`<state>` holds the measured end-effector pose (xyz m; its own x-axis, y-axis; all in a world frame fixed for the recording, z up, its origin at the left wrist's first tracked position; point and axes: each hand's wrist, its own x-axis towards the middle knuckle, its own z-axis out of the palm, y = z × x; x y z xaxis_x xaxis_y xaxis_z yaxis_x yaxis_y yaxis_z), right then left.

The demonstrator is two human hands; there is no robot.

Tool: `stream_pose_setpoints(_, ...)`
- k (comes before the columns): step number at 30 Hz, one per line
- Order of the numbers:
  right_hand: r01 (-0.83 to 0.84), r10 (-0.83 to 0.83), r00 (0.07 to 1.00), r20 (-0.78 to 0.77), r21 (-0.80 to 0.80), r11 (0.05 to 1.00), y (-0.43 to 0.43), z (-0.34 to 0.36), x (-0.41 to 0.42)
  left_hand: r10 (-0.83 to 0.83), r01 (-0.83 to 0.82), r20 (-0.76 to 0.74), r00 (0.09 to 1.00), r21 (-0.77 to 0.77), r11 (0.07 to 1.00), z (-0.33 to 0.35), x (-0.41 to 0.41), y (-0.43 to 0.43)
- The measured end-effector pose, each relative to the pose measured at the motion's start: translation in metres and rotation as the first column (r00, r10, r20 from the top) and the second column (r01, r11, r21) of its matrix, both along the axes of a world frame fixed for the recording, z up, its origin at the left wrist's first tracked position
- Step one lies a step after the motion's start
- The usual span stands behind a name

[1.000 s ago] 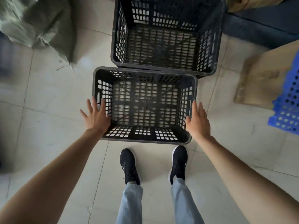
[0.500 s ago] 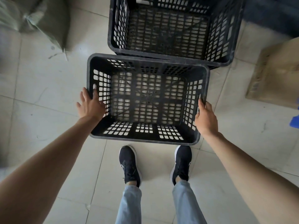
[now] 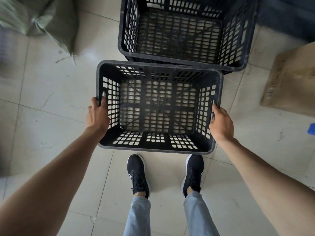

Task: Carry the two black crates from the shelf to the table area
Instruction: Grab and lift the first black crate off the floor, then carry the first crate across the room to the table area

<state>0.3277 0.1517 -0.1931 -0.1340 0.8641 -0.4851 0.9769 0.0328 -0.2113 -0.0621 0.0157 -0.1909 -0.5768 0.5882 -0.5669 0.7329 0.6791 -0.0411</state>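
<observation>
Two empty black slotted crates sit on the tiled floor in front of my feet. The near crate (image 3: 159, 67) lies right before my shoes, and its far rim overlaps the bigger-looking far crate (image 3: 184, 63) behind it. My left hand (image 3: 97, 114) curls over the near crate's left rim by the handle slot, fingers hooked inside. My right hand (image 3: 220, 123) grips the right rim at the handle slot in the same way.
A green woven sack (image 3: 40, 23) lies at the upper left. A brown cardboard box (image 3: 289, 82) stands at the right, with a bit of a blue crate (image 3: 311, 128) at the right edge. My black shoes (image 3: 138, 174) stand just behind the near crate.
Both hands went from flat and open beside the near crate to curled onto its side rims. The view has drawn closer to the crates.
</observation>
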Motion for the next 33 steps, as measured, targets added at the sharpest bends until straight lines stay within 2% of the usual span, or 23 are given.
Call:
stream_pose_setpoints(9,0.041,-0.04,0.999,0.013,-0.039,0.998,-0.008,0.033,-0.001,-0.007,0.008,-0.006,1.0,0.013,1.0,0.026,0.01,-0.024)
stream_pose_setpoints(12,0.121,-0.12,0.993,0.012,-0.051,0.991,-0.017,0.055,-0.005,0.064,-0.064,-0.006,0.998,0.032,0.997,0.048,0.016,-0.039)
stream_pose_setpoints(16,0.193,-0.194,0.981,-0.009,-0.036,0.98,-0.029,0.083,-0.008,0.261,-0.259,-0.015,0.965,0.075,0.963,0.073,0.02,-0.063)
stream_pose_setpoints(20,0.303,-0.299,0.953,0.047,-0.154,0.941,-0.039,0.121,-0.006,0.44,-0.44,0.011,0.898,0.075,0.895,0.107,0.026,-0.096)
stream_pose_setpoints(24,0.376,-0.382,0.924,0.026,-0.248,0.893,-0.048,0.157,-0.005,0.569,-0.578,0.104,0.816,0.099,0.81,0.15,0.042,-0.125)
stream_pose_setpoints(30,0.391,-0.437,0.894,-0.098,-0.305,0.868,-0.065,0.227,-0.03,0.706,-0.736,0.221,0.672,0.1,0.669,0.214,0.059,-0.171)
stream_pose_setpoints(33,0.314,-0.351,0.931,-0.104,-0.265,0.912,-0.063,0.256,-0.042,0.776,-0.82,0.267,0.571,0.131,0.558,0.242,0.062,-0.191)
